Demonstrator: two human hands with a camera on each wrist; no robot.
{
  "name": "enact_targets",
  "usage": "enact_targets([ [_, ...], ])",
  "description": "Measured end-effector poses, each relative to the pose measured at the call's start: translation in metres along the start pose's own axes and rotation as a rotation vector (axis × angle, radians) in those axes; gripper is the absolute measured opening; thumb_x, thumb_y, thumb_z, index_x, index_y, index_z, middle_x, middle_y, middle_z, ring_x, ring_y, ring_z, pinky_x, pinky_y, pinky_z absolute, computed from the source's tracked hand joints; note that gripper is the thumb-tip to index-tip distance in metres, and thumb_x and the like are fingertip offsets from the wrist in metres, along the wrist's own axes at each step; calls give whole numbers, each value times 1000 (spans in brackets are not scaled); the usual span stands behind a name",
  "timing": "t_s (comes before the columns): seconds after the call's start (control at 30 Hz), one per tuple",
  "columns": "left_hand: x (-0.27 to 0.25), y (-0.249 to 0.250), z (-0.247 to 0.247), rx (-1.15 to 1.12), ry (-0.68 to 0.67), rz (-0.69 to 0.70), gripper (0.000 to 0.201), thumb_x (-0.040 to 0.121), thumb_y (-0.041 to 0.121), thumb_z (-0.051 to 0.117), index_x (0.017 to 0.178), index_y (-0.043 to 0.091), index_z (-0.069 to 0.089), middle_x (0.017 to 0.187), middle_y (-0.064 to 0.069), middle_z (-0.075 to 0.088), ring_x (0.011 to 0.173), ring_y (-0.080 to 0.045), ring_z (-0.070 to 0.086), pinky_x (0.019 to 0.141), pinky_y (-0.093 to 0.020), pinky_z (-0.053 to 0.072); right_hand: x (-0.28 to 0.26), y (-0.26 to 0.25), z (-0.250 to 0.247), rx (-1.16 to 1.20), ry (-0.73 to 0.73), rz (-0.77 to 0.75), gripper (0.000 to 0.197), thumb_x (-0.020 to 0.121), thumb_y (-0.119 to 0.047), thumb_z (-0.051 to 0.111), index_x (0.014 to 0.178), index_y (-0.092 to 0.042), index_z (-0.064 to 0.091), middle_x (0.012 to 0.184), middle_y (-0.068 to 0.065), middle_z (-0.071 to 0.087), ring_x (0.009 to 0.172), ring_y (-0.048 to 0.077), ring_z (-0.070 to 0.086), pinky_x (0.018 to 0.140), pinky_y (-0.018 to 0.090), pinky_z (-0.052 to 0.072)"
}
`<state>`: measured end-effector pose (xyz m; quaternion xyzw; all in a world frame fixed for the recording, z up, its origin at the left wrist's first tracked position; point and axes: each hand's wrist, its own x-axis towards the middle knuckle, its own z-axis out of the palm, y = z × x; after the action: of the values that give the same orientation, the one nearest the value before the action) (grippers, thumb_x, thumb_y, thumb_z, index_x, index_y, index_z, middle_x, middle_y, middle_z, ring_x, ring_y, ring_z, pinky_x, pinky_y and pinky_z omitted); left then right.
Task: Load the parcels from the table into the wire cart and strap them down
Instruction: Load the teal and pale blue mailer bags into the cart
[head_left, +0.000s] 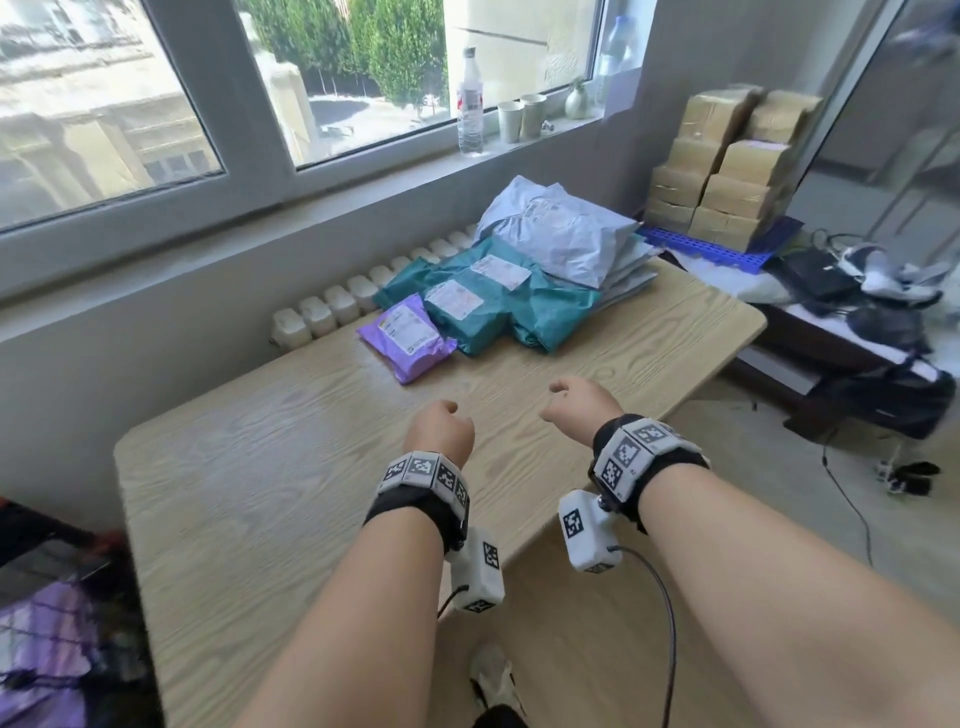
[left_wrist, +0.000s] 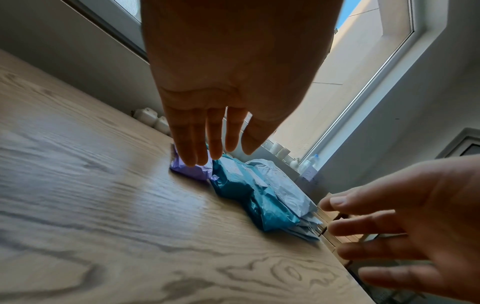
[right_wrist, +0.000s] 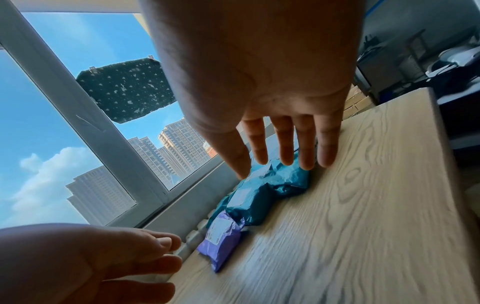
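Purple parcel (head_left: 406, 336) lies flat on the wooden table (head_left: 260, 467), touching two labelled teal parcels (head_left: 488, 306); pale grey parcels (head_left: 566, 234) are stacked behind them.

Head view looks down over the table (head_left: 597, 353); both wrist views skim low across it toward the window (right_wrist: 64, 102).

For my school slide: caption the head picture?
Two empty hands reach toward parcels on a table.

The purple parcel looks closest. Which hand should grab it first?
Probably the left hand. It hovers open above the table, more nearly in line with the purple parcel. The right hand, also open, sits nearer the teal parcels.
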<state>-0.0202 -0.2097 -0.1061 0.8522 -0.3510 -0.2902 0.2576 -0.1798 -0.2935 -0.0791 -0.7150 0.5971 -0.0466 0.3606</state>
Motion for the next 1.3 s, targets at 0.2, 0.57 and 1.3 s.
enact_targets([
  [0.2, 75, 31, 8, 19, -13, -5, 46, 91, 21, 47, 137, 17, 50, 140, -4, 52, 127, -23, 50, 105, -31, 37, 70, -17, -22, -1, 17, -18, 51, 87, -19, 58, 137, -19, 49, 139, 3, 52, 123, 21, 52, 99, 28, 41],
  [0.57, 178, 86, 3, 58, 55, -26, 34, 87, 20, 47, 117, 13, 62, 118, -11, 65, 105, -28, 59, 85, -30, 44, 188, -62, -48, -40, -35, -114, 52, 86, -21, 58, 138, -20, 48, 136, 5, 53, 115, 22, 57, 93, 26, 45],
  [1.3, 360, 54, 34, 199, 47, -349, 49, 89, 19, 44, 137, 26, 41, 157, -3, 17, 144, -33, 13, 114, -52, 20, 396, -134, 7, -238, -439, -370, 70, 83, -18, 60, 147, -28, 34, 144, 5, 45, 105, 23, 61, 86, 32, 49],
])
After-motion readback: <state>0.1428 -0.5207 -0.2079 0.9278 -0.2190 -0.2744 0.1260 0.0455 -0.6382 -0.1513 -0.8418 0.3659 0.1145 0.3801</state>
